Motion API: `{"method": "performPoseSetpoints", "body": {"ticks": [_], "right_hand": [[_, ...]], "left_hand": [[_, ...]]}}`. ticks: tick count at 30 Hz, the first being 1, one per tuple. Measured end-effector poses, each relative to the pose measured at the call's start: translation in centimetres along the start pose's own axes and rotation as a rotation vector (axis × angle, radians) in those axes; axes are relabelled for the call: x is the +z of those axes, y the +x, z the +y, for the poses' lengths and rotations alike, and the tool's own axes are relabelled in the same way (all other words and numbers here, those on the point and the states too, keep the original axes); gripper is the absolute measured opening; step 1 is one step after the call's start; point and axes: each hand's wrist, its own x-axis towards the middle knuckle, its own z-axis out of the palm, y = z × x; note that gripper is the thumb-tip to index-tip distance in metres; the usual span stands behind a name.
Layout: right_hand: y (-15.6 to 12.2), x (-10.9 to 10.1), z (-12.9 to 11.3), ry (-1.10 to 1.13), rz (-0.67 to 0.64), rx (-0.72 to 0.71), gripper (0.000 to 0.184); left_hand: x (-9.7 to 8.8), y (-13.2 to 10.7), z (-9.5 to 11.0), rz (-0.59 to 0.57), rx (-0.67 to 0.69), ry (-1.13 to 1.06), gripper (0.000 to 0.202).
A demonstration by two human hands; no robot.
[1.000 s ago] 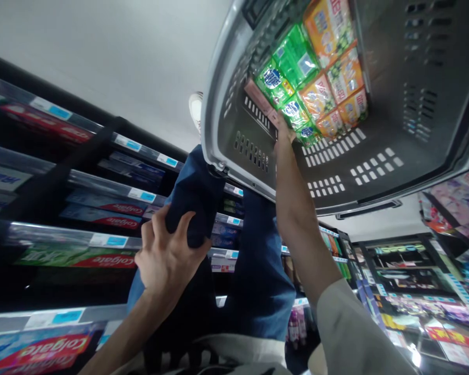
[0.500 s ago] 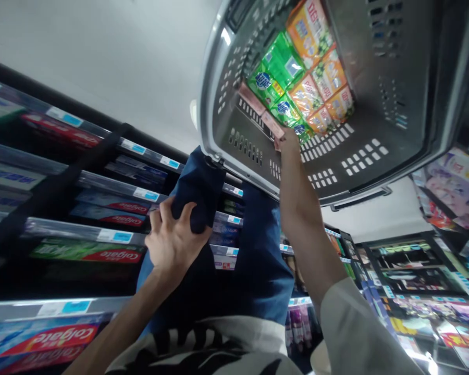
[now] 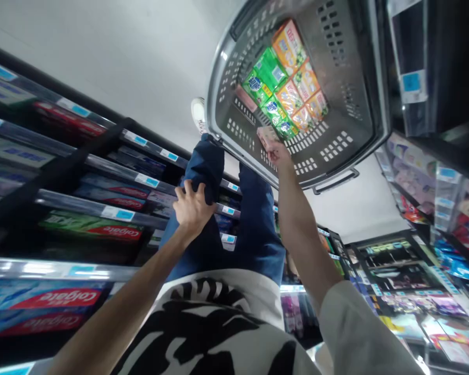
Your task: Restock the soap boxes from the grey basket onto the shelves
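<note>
While the left hand (image 3: 193,205) lies on one knee of the blue trousers (image 3: 255,235), fingers curled over the cloth, the right hand (image 3: 277,154) pinches a small pink box (image 3: 266,136) between thumb and fingertips. The box sits inside the grey basket (image 3: 360,62), at 7 o'clock from the green and orange packs (image 3: 285,88). Toothpaste shelves (image 3: 89,229) stand at 9 o'clock.

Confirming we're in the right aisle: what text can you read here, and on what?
"Colgate": green-and-red toothpaste box, upside down in view.
"Colgate": red-and-blue toothpaste box, also upside down.
Too blurred to read: shelf price tags, green and orange packs in the basket, pink pack in the right hand.
</note>
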Motion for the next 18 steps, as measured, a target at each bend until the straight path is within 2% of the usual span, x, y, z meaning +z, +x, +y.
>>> {"method": "performPoseSetpoints", "body": {"ticks": [5, 10, 14, 18], "right_hand": [[-8.0, -2.2, 1.4, 0.105, 0.014, 0.010, 0.024], [-17.4, -6.4, 3.1, 0.102, -0.046, -0.104, 0.032], [-24.7, -9.7, 4.6, 0.066, -0.088, -0.209, 0.034], [-32.2, -12.6, 5.6, 0.034, -0.103, -0.304, 0.037]], "left_hand": [[1.8, -1.5, 0.5, -0.018, -0.013, 0.008, 0.060], [3.4, -4.5, -0.9, -0.042, 0.066, -0.055, 0.059], [3.9, -7.9, -2.9, -0.103, 0.156, -0.163, 0.056], [2.8, -12.8, -4.6, -0.171, 0.239, -0.278, 0.046]]}}
